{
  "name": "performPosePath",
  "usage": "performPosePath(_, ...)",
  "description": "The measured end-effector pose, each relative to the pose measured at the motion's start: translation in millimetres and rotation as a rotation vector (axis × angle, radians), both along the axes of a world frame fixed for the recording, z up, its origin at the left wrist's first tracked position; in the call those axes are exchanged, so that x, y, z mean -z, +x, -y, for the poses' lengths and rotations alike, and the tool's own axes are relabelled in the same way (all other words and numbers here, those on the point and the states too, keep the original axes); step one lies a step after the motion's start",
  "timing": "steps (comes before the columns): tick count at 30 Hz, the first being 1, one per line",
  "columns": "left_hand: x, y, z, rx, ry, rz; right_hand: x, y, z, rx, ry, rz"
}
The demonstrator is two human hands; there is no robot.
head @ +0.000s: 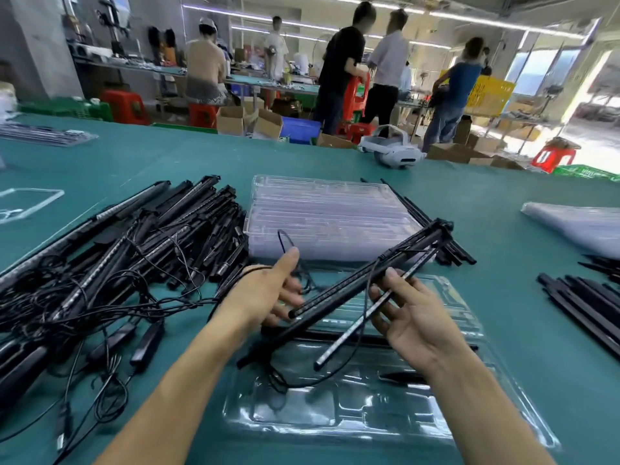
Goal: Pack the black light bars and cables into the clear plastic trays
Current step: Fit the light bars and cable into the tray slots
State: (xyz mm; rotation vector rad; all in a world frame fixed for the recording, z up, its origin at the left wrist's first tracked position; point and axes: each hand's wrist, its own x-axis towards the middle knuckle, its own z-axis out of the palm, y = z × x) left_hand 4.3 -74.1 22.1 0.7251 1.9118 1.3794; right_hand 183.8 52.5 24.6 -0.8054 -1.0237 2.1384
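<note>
Both hands hold a bundle of black light bars (369,273) slanting above a clear plastic tray (396,421) at the table's near edge. My right hand (412,317) grips the bundle at its middle, thumb on top and fingers underneath. One bar hangs loose from the bundle toward the tray. My left hand (271,290) is at the bundle's lower end, where its thumb and fingers pinch a thin black cable (285,241) that loops above the thumb. A black bar lies across the tray under the hands.
A tangled pile of light bars and cables (134,256) fills the left of the green table. A stack of clear trays (325,209) lies behind the hands. More black bars (587,303) and bagged trays (577,226) lie right. A white headset (392,149) sits at the far edge; several people stand beyond.
</note>
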Motion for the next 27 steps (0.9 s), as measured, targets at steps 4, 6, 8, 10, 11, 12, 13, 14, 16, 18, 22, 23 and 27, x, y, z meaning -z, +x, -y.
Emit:
performPosePath(4,-3.4,10.2,-1.1,0.219,0.068,0.157,7.9,-7.2,14.2,-0.059,0.014,-0.07)
performPosePath(6,-1.4,14.2,1.9,0.353,0.114,0.202,9.5,-11.7,20.8,-0.092,0.044,-0.089)
performPosePath(8,2.6,16.4,4.5,0.422,0.169,0.203,8.0,-16.0,25.5,-0.119,0.093,-0.092)
performPosePath(10,4.9,15.8,4.8,0.416,0.215,0.147,6.6,-19.2,27.8,-0.142,0.139,-0.088)
performPosePath(11,5.8,15.4,3.2,0.403,0.237,0.117,5.9,-20.2,28.4,-0.149,0.164,-0.082)
performPosePath(12,6.0,15.2,2.6,0.392,0.258,0.092,5.6,-20.7,28.5,-0.151,0.19,-0.072)
performPosePath(13,5.7,15.5,2.3,0.379,0.275,0.069,5.5,-20.5,28.4,-0.151,0.214,-0.063)
performPosePath(14,6.3,15.5,1.7,0.353,0.288,0.045,6.0,-19.8,28.3,-0.149,0.234,-0.056)
performPosePath(16,9.0,14.3,1.1,0.278,0.299,-0.012,7.6,-17.4,27.3,-0.139,0.273,-0.027)
performPosePath(18,12.3,12.3,0.0,0.219,0.306,-0.067,9.0,-16.5,26.3,-0.104,0.298,0.038)
performPosePath(22,18.6,11.6,-3.3,0.197,0.361,-0.198,3.0,-19.1,28.4,0.083,0.259,0.154)
performPosePath(23,19.4,12.7,-3.5,0.197,0.374,-0.221,0.0,-19.7,29.3,0.108,0.283,0.193)
performPosePath(27,19.2,15.5,-2.3,0.223,0.425,-0.28,-6.7,-22.7,29.0,0.135,0.412,0.317)
